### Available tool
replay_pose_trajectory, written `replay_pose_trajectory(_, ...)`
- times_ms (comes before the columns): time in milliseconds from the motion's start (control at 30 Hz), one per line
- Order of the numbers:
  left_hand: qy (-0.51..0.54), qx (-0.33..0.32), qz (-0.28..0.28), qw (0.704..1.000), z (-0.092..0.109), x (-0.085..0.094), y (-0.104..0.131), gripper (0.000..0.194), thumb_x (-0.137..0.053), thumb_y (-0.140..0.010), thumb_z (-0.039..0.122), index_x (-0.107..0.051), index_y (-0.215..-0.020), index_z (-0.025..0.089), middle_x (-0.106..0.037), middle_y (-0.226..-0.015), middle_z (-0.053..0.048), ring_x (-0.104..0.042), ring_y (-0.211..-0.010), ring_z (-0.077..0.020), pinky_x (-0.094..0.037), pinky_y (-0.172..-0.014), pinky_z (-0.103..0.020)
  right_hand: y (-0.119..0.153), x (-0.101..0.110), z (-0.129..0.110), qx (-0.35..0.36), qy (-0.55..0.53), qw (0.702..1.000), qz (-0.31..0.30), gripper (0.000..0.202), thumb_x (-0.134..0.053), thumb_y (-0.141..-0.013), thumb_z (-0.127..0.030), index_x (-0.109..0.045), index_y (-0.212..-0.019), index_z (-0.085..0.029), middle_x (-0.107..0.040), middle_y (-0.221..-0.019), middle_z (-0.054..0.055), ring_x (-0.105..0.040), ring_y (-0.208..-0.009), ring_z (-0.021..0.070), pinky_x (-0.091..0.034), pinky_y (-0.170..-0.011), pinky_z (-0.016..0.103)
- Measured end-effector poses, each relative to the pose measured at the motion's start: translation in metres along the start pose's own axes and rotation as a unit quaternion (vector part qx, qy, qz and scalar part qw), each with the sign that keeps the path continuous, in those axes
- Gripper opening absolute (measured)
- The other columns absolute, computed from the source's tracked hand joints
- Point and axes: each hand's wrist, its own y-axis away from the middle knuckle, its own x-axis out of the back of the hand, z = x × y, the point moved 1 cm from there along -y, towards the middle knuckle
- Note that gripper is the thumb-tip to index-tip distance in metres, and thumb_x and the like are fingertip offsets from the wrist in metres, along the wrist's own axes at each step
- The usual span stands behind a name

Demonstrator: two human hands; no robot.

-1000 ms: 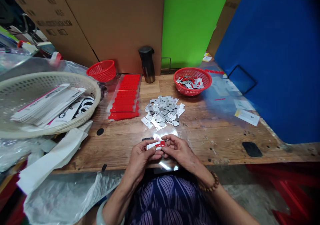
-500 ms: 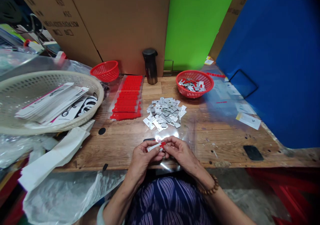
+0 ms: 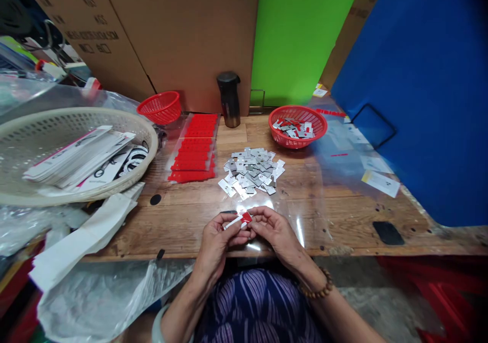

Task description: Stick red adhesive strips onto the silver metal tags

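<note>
Close to the table's front edge, my left hand [image 3: 218, 240] pinches a small white card with a red sticker-like piece [image 3: 246, 218] at its right end. My right hand [image 3: 272, 231] has its thumb and fingers closed at that red end, so both hands grip the same card. Fingertips cover part of it. Beyond the hands lies a loose pile of small grey and white cards with holes [image 3: 253, 170]. Left of the pile, sheets of red pieces on clear film [image 3: 193, 150] are stacked.
A red basket [image 3: 297, 142] with similar cards stands behind the pile on the right, another red basket [image 3: 159, 108] at back left. Between them is a dark bottle [image 3: 229, 101]. A big cream basket [image 3: 148, 165] with printed cards fills the left. Clear plastic film [image 3: 339, 139] lies right.
The card has tilted a little between my fingers, and more of its red end shows. Clear film near my right hand has shifted to the right.
</note>
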Motion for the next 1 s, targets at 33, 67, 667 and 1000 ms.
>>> replay_pose_trajectory(33, 0.001, 0.000, 0.001, 1.000, 0.000, 0.000, 0.000, 0.032, -0.074, -0.066, 0.019, -0.054, -0.089, 0.009, -0.072, -0.073, -0.012, -0.070, -0.061, -0.0176, -0.055, -0.054, -0.019, 0.000, 0.000, 0.000, 0.003, -0.001, 1.000, 0.002, 0.030, -0.068, -0.071, -0.033, -0.059, -0.095, -0.016, -0.061, -0.074, -0.001, -0.056, -0.063, 0.0088, -0.045, -0.065, 0.023)
replay_pose_trajectory(67, 0.001, 0.000, 0.002, 1.000, 0.000, -0.001, 0.000, 0.032, -0.074, -0.066, 0.020, -0.054, -0.089, 0.010, -0.072, -0.073, -0.012, -0.070, -0.061, -0.0177, -0.055, -0.054, -0.018, 0.000, 0.000, -0.001, 0.006, -0.001, 1.000, 0.004, 0.030, -0.068, -0.071, -0.033, -0.060, -0.094, -0.016, -0.061, -0.074, -0.001, -0.056, -0.063, 0.0090, -0.045, -0.065, 0.023)
replay_pose_trajectory(667, -0.017, -0.026, 0.009, 0.999, -0.004, -0.005, 0.006, 0.037, -0.078, -0.060, 0.026, -0.053, -0.082, 0.011, -0.071, -0.065, -0.007, -0.065, -0.051, -0.0121, -0.053, -0.051, -0.019, -0.003, -0.001, 0.007, 0.020, -0.051, 0.998, 0.020, 0.027, -0.069, -0.070, -0.032, -0.062, -0.089, -0.015, -0.062, -0.071, 0.000, -0.055, -0.059, 0.0092, -0.044, -0.060, 0.023)
replay_pose_trajectory(1000, -0.056, -0.069, 0.021, 0.996, -0.004, -0.009, 0.007, 0.037, -0.077, -0.061, 0.030, -0.049, -0.080, 0.014, -0.070, -0.063, -0.005, -0.066, -0.051, -0.0144, -0.053, -0.051, -0.022, -0.005, -0.003, 0.010, 0.034, -0.077, 0.995, 0.052, 0.026, -0.071, -0.069, -0.034, -0.056, -0.080, -0.017, -0.059, -0.062, -0.003, -0.054, -0.053, 0.0084, -0.043, -0.054, 0.021)
